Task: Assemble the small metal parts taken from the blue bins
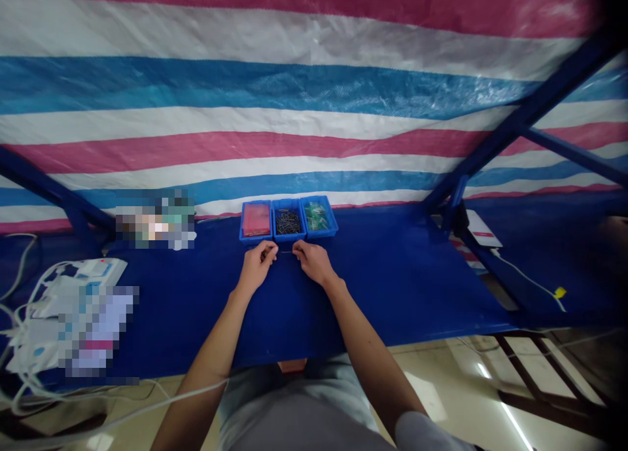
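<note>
My left hand is closed in a pinch just in front of the blue bins. Facing it, my right hand is also pinched, its fingertips at one end of a thin, screw-like metal piece. That piece spans the small gap between the hands; whether my left fingers grip its other end is too small to tell. Beyond them, the left bin holds flat red pieces, the middle one a heap of dark screws or nails, and the right one clear green-tinted packets.
A blue-covered table carries everything. At left lie a white power strip, tangled cables and blurred-out items. A phone on a charging cable is at right, beside a blue frame post. A striped tarp closes off the back.
</note>
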Motion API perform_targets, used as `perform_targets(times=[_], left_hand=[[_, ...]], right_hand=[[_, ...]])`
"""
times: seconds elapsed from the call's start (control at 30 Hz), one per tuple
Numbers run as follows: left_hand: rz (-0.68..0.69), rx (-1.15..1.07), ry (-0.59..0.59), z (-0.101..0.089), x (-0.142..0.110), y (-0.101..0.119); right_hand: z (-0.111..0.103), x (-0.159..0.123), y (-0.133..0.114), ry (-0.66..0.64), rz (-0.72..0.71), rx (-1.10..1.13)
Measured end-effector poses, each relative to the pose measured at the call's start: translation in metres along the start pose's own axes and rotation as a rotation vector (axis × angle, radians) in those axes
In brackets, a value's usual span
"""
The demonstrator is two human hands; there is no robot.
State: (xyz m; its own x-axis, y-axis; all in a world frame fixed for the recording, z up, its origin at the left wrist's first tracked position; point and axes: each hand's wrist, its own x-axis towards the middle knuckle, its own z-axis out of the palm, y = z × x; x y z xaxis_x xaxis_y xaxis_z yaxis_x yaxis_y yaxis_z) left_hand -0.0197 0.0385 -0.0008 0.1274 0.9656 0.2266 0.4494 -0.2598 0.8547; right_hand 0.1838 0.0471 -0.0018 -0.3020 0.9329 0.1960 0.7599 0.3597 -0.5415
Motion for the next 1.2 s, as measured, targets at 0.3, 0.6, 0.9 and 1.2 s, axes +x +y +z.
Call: perform_targets(times=[0.3,0.6,0.9,1.2], left_hand=[[0.010,0.065,-0.091,-0.001,-0.001,0.002],[0.032,0.110,-0.126,0.000,0.000,0.001],[0.058,0.107,-0.150,-0.002,-0.001,0.003],[0.062,0.093,-0.158,-0.002,-0.001,0.003]], right_hand=[[0.003,-0.003,-0.011,-0.036,-0.090,0.104],[0.003,-0.003,-0.011,0.007,-0.100,0.109],[0.001,-0.004,-0.016,0.029,-0.122,0.184],[0.014,-0.002,-0.009,0.036,-0.180,0.215]])
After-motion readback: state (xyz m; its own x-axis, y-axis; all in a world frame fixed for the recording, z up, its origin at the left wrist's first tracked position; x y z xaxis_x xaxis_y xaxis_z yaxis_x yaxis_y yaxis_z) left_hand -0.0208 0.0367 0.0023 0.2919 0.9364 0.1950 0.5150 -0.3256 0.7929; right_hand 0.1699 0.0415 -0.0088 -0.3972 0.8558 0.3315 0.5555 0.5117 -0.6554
